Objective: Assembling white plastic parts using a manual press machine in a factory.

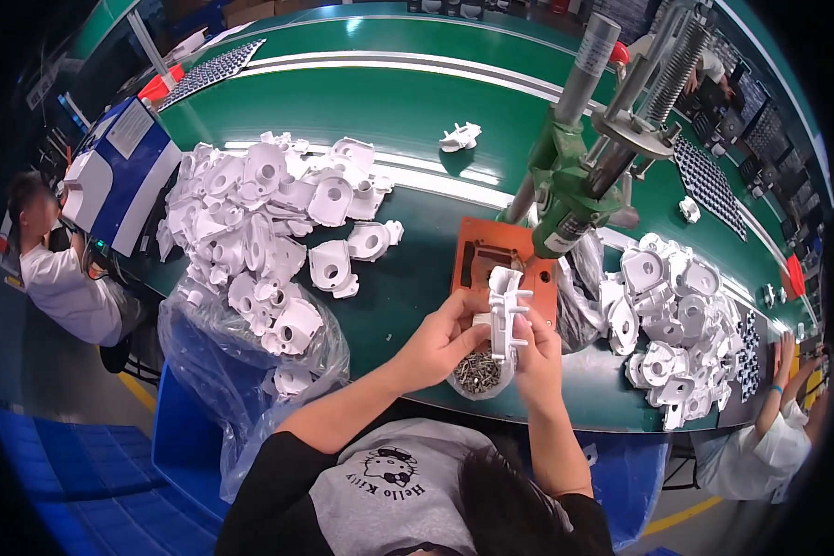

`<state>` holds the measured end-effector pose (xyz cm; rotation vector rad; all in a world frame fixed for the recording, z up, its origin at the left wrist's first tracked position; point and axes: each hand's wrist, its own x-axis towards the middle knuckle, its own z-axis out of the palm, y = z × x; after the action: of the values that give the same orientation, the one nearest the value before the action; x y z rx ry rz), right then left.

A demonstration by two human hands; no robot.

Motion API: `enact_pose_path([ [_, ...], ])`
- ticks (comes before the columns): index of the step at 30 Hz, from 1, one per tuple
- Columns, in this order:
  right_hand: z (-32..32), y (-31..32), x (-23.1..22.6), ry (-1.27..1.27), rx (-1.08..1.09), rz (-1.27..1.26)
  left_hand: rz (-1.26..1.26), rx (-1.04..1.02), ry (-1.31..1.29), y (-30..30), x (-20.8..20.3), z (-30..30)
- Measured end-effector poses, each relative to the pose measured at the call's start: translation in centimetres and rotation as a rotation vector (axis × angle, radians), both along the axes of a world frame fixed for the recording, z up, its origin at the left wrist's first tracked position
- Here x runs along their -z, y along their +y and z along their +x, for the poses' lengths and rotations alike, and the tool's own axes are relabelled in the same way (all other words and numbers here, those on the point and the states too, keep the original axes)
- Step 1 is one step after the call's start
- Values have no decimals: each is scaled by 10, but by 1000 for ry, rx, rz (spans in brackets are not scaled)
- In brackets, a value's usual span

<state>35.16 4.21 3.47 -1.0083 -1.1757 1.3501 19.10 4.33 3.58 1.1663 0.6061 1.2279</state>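
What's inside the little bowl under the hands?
The bowl holds a heap of small dark screws. The left hand and the white plastic part cover its far side, so how full it is stays hidden.

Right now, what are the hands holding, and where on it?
Both hands hold one white plastic part: left hand pinches its left edge, right hand its lower right side.

A green worktable (389,111) carries a large heap of white moulded parts (259,232) at left and a smaller heap (676,324) at right. A green press stand (574,195) rises above an orange fixture plate (477,255). One stray white part (461,137) lies apart, beyond the heaps.
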Motion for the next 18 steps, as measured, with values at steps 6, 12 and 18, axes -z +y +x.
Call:
enact_pose_path([
  [6,13,-4,11,146,-95,-91,37,-2,343,-11,-11,-7],
  [12,27,-9,16,493,-227,-471,677,-45,746,2,-23,-27],
  [18,31,-18,31,541,-344,-499,831,-20,828,5,-10,-19],
])
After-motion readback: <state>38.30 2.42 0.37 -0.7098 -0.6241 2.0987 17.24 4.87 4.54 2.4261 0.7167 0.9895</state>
